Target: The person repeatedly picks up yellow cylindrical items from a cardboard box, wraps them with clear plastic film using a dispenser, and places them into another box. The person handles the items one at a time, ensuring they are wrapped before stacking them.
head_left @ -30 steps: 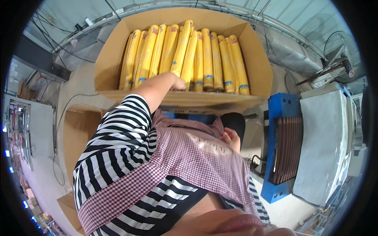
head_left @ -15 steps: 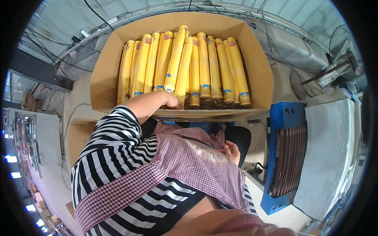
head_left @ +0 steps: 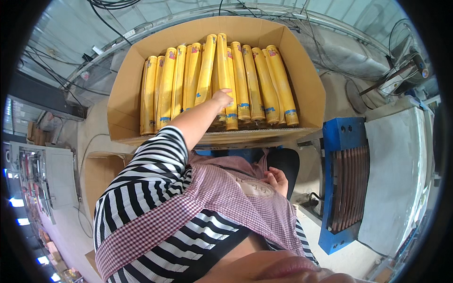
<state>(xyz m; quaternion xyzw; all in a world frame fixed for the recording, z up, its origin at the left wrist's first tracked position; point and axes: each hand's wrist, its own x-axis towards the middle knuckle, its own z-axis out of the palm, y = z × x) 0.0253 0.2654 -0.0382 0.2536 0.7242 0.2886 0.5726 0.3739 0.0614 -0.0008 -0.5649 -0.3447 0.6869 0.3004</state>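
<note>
Reaching into the cardboard box (head_left: 127,89), the left hand (head_left: 222,98) closes on a yellow tube (head_left: 230,82); lift it straight. The right hand (head_left: 277,180) rests loosely curled.

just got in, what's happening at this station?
A person in a striped shirt and checked apron reaches the left hand into an open cardboard box packed with long yellow wrapped rolls lying side by side. The fingers rest on one of the middle rolls; whether they grip it is unclear. The right hand sits low by the apron, holding nothing visible. A blue machine frame stands to the right.
</note>
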